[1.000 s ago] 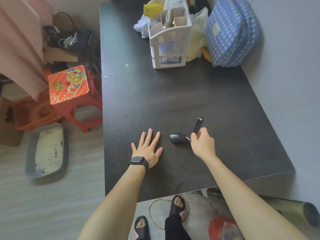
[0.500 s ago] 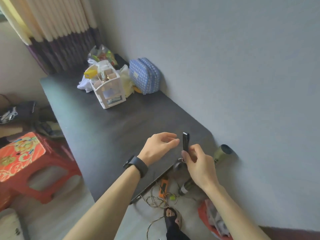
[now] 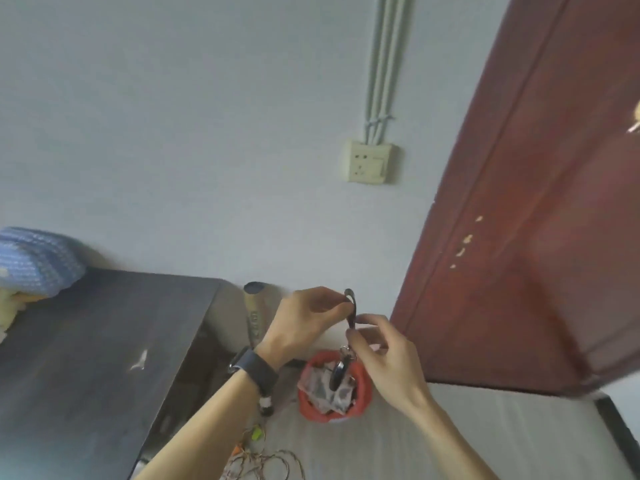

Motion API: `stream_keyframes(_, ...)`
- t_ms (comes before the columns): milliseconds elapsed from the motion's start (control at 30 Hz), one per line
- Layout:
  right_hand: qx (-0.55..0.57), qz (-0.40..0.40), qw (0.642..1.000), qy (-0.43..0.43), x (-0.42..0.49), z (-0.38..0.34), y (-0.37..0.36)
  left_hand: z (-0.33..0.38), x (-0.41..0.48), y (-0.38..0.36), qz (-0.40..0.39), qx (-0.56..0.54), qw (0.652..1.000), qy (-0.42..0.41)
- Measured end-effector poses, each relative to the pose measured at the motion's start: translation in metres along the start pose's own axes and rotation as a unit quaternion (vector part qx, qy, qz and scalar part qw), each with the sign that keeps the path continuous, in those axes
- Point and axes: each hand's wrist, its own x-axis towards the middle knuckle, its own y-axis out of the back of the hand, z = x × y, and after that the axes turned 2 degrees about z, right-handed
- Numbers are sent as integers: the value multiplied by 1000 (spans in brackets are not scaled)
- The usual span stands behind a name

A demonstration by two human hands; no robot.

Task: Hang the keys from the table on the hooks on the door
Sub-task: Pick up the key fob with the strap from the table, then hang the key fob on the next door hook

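Note:
The keys (image 3: 350, 311), a black key with a dark fob (image 3: 337, 374) dangling from a small ring, are held in the air between both hands, past the table's end. My left hand (image 3: 304, 320) pinches the top of the black key. My right hand (image 3: 384, 355) grips it lower down, near the ring. The dark table (image 3: 86, 358) lies at the lower left. The dark red door (image 3: 540, 220) fills the right side; a pale fitting (image 3: 635, 121) shows at its far right edge, too cut off to identify.
A red bin (image 3: 363, 396) with paper in it stands on the floor below my hands. A cardboard tube (image 3: 254, 306) leans by the wall. A wall socket (image 3: 369, 162) sits above. A blue bag (image 3: 34, 258) rests on the table's far left. Cords (image 3: 263, 462) lie on the floor.
The keys came off the table in my right hand, and my left hand joined to pinch the key. The view swung right, from the table toward the wall and door.

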Motion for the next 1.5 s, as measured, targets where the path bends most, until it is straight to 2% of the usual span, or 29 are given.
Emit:
stream_keyframes(167, 57, 99, 993, -20, -11, 43, 144, 87, 39, -122, -122, 47, 989, -69)
stream_keyframes(300, 58, 136, 989, -15, -19, 68, 257, 154, 60, -221, -175, 57, 975, -125)
stream_keyframes(467, 6, 202, 979, -17, -27, 87, 383, 227, 81, -323, -217, 78, 957, -176)
stream_keyframes(600, -37, 259, 965, -12, -24, 95, 463, 282, 107, -387, -208, 86, 950, -218)
stream_keyframes(800, -37, 305, 952, -3, 5, 93, 557, 362, 147, -454, -179, 102, 932, -298)
stream_keyframes(1067, -93, 347, 929, 87, 90, 69, 642, 459, 210, -488, -130, 49, 934, -330)
stream_keyframes(1233, -147, 370, 905, 149, 148, 39, 703, 520, 256, -493, -99, 56, 922, -369)
stream_keyframes(1300, -157, 369, 901, 162, 168, 25, 725, 539, 269, -493, -38, 64, 910, -407)
stream_keyframes(1333, -158, 365, 903, 163, 177, 18, 734, 545, 276, -492, 41, 86, 889, -448)
stream_keyframes(1400, -146, 354, 909, 167, 195, 3, 746, 555, 291, -486, 246, 171, 795, -527)
stream_keyframes(1433, -133, 350, 911, 173, 202, -3, 750, 558, 297, -482, 317, 222, 748, -540)
stream_keyframes(1467, -120, 345, 913, 183, 211, -9, 754, 562, 306, -477, 356, 274, 720, -529)
stream_keyframes(1500, -107, 342, 914, 190, 219, -15, 758, 565, 314, -472, 378, 319, 706, -507)
